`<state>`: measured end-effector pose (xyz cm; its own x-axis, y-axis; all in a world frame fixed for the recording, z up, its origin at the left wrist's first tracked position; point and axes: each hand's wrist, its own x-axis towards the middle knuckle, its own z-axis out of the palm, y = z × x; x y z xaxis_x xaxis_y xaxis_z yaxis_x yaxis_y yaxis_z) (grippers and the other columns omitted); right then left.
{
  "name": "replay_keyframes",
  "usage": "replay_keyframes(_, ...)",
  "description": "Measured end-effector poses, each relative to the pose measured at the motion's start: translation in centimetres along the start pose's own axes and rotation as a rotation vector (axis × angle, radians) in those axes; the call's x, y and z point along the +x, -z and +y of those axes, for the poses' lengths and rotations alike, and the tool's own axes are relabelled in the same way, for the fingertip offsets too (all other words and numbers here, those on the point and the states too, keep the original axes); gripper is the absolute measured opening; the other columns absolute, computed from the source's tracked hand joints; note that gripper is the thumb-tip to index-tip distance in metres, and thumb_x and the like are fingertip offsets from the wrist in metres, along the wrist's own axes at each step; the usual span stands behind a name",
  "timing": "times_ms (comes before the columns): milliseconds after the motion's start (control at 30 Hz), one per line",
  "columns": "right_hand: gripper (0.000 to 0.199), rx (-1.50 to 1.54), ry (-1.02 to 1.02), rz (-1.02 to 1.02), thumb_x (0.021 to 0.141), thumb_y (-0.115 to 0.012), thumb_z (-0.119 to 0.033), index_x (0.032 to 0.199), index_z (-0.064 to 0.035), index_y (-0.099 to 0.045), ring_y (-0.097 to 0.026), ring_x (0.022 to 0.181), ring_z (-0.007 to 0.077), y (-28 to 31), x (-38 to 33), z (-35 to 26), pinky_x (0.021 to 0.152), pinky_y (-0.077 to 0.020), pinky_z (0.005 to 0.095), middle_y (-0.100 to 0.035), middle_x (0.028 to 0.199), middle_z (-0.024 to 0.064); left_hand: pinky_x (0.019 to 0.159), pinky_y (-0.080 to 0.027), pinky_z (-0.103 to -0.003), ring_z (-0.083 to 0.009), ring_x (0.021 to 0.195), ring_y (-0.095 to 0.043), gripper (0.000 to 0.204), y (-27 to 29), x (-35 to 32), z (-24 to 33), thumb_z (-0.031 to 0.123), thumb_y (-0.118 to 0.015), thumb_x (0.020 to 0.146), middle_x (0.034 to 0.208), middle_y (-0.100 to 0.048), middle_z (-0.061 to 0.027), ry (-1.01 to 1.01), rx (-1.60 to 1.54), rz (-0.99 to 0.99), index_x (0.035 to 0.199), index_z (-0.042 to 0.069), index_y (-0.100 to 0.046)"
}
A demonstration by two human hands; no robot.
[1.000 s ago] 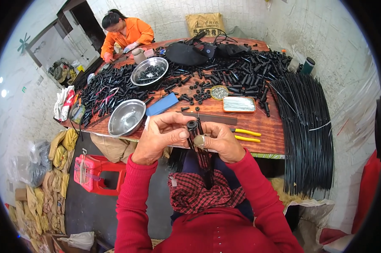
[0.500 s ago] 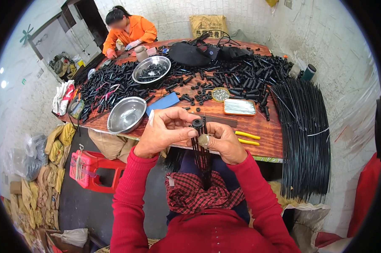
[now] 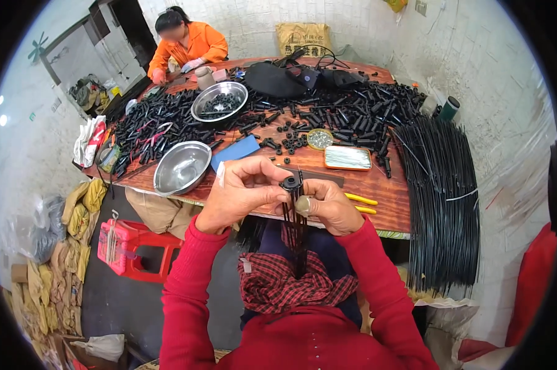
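In front of my chest, my left hand (image 3: 238,192) pinches a small round black hub (image 3: 290,182) with a hole in its top. Thin black rods (image 3: 295,234) hang from the hub in a bundle down to the checked cloth (image 3: 284,283) on my lap. Close beside the hub, my right hand (image 3: 335,208) is closed with thumb and fingertips on one of these rods, whose upper end sticks up. A greyish cover wraps the right thumb, and a white strip is on my left hand. The fingertips partly hide where rod and hub meet.
On the wooden table (image 3: 386,191) lie heaps of black tubular parts (image 3: 365,111), two metal bowls (image 3: 182,168), a tray of thin pins (image 3: 347,157) and yellow-handled pliers (image 3: 361,198). Long black rods (image 3: 445,216) overhang the right side. A person in orange (image 3: 195,46) works across the table.
Both hands keep their grip; the hub and rods have shifted very slightly to the right. The surroundings have slid a little left in view.
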<state>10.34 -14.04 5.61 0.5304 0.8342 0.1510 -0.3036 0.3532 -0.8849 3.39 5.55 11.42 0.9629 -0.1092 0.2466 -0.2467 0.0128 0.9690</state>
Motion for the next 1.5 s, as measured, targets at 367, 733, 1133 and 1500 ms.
replay_keyframes(367,0.033,-0.064,0.013,0.095,0.087,-0.070,-0.022,0.108,0.0024,-0.062,-0.065,0.083,0.0112,-1.1,-0.1,-0.4,0.077,-0.0530,0.0247,-0.068,0.095,0.0065,0.075,-0.059,-0.026,-0.0134,0.082,-0.068,0.028,-0.7,-0.9,1.0,-0.009,-0.073,0.075,0.101,-0.066,-0.0076,0.034,0.117,0.103,0.102,-0.007,-0.066)
replay_keyframes(733,0.035,-0.084,0.002,0.084,0.086,-0.071,-0.023,0.106,0.0038,-0.062,-0.066,0.085,0.0134,-1.1,-0.1,-0.6,0.078,-0.0524,0.0248,-0.068,0.097,0.0096,0.063,-0.058,-0.025,-0.0148,0.070,-0.069,0.031,-0.9,-0.5,1.5,-0.007,-0.075,0.075,0.081,-0.069,-0.0084,0.115,-0.014,0.098,0.104,-0.005,-0.065)
replay_keyframes(1133,0.033,-0.122,-0.008,-0.019,0.086,-0.068,-0.024,0.107,0.0015,-0.063,-0.066,0.092,0.0168,-0.8,-0.3,-0.4,0.084,-0.0509,0.0279,-0.069,0.097,0.0115,0.057,-0.056,-0.025,-0.0158,0.064,-0.068,0.027,0.7,0.5,-0.8,-0.004,-0.077,0.075,0.084,-0.069,-0.0115,0.063,-0.256,-0.130,0.099,-0.004,-0.065)
replay_keyframes(1500,0.033,-0.107,0.014,0.046,0.088,-0.067,-0.020,0.111,0.0028,-0.062,-0.064,0.087,0.0137,-1.4,-0.3,-0.5,0.080,-0.0501,0.0269,-0.069,0.098,0.0105,0.065,-0.057,-0.027,-0.0162,0.071,-0.068,0.028,1.0,0.2,-0.9,0.000,-0.075,0.078,0.088,-0.069,-0.0112,0.078,-0.262,-0.106,0.104,-0.005,-0.066)
